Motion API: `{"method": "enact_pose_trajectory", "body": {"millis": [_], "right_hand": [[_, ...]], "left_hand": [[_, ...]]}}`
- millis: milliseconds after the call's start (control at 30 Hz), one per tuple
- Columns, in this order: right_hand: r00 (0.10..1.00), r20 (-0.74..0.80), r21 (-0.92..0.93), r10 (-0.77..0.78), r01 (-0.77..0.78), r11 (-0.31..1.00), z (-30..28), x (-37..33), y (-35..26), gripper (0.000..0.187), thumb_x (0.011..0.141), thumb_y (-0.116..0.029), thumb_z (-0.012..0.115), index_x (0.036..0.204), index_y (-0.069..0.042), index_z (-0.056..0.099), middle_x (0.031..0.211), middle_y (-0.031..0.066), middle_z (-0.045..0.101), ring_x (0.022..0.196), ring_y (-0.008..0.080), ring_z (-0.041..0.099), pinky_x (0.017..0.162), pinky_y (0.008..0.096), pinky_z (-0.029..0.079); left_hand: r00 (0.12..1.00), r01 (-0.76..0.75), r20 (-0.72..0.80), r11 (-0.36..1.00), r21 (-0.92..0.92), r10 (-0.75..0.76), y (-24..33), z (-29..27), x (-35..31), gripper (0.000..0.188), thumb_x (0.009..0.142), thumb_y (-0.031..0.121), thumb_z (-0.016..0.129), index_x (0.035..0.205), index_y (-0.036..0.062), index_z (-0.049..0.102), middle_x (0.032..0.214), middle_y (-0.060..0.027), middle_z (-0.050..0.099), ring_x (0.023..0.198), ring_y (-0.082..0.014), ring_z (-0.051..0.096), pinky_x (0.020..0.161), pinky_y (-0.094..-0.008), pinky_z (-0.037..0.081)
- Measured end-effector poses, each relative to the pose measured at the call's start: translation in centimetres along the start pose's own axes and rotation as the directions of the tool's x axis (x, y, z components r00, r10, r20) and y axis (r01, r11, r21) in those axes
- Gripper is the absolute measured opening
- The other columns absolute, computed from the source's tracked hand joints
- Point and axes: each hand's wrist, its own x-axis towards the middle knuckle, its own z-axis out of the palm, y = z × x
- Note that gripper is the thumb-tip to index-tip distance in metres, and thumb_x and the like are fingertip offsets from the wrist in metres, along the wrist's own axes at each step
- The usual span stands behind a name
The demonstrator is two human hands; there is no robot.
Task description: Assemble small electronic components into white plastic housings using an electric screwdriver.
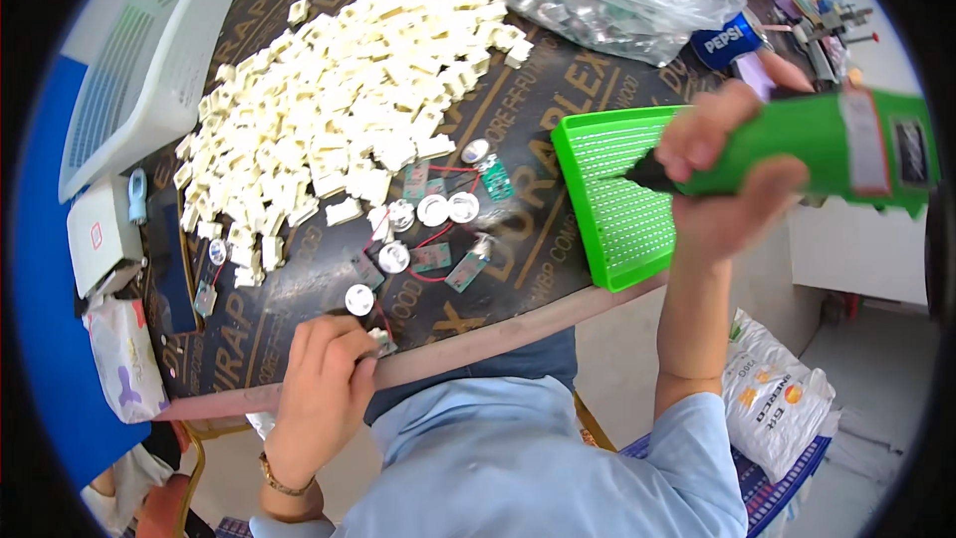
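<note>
My right hand [732, 154] grips a green electric screwdriver [797, 144], its black tip pointing left over a green plastic tray [573, 194]. The hand is blurred by motion. At the table's near edge, my left hand [329, 379] is closed, fingertips and thumb together on a small cream plastic part [379, 336] with a bit of circuit board, mostly hidden by the fingers. Just beyond it lie small circuit boards [465, 272] wired to round silvery discs [394, 258] by red wires. A large heap of cream plastic parts [329, 90] covers the far left of the dark table.
A clear plastic bag [597, 15] of metallic bits lies at the far side, beside a blue can [727, 40]. A white plastic basket [149, 70], a white box [103, 234] and a soft pack [126, 359] line the left. Tools [822, 25] crowd the far right.
</note>
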Motion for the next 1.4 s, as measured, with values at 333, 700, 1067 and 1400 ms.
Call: {"method": "enact_pose_trajectory", "body": {"millis": [333,700,1067,1400], "right_hand": [[0.994,0.071,0.314,-0.083,0.057,0.948,1.3,0.4,3.2,0.046,0.087,-0.002,0.071,0.123,0.013,0.048,0.069,0.0076,0.061,0.054,0.0102,0.056,0.047,0.0225,0.044],[0.992,0.105,0.183,-0.064,0.044,0.982,1.2,0.2,3.0,0.048,0.084,-0.003,0.076,0.123,0.009,0.050,0.071,0.0033,0.061,0.055,0.0084,0.056,0.049,0.0217,0.043],[0.999,-0.040,0.474,-0.032,0.047,0.879,1.0,-0.4,-3.0,0.076,0.075,-0.073,0.070,0.105,-0.006,0.051,0.074,-0.0029,0.040,0.062,0.0076,0.040,0.061,0.0233,0.035],[0.802,0.543,0.597,-0.248,-0.161,0.786,13.1,-4.3,-2.4,0.107,0.073,-0.077,0.066,0.144,-0.008,0.027,0.074,0.0034,0.055,0.054,0.0150,0.054,0.050,0.0281,0.047]], "left_hand": [[0.979,-0.068,-0.166,0.954,0.293,0.121,-0.2,1.5,-1.0,0.040,0.069,-0.007,0.072,0.108,0.0045,0.070,0.109,-0.0102,0.064,0.098,-0.0310,0.057,0.084,-0.0405,0.048],[0.945,-0.026,-0.315,0.983,0.182,0.084,-0.1,2.6,-0.8,0.026,0.075,-0.009,0.075,0.098,0.0000,0.068,0.113,-0.0149,0.065,0.100,-0.0342,0.062,0.085,-0.0412,0.052],[0.917,-0.146,-0.358,0.983,0.107,0.176,-0.8,3.4,-0.6,0.031,0.078,0.002,0.069,0.107,-0.0076,0.067,0.113,-0.0184,0.064,0.103,-0.0336,0.063,0.085,-0.0393,0.054],[0.915,-0.008,-0.340,0.853,0.521,0.216,-0.2,4.6,-2.9,0.039,0.082,0.029,0.068,0.111,0.0028,0.071,0.126,-0.0099,0.063,0.102,-0.0214,0.059,0.078,-0.0322,0.045]]}}
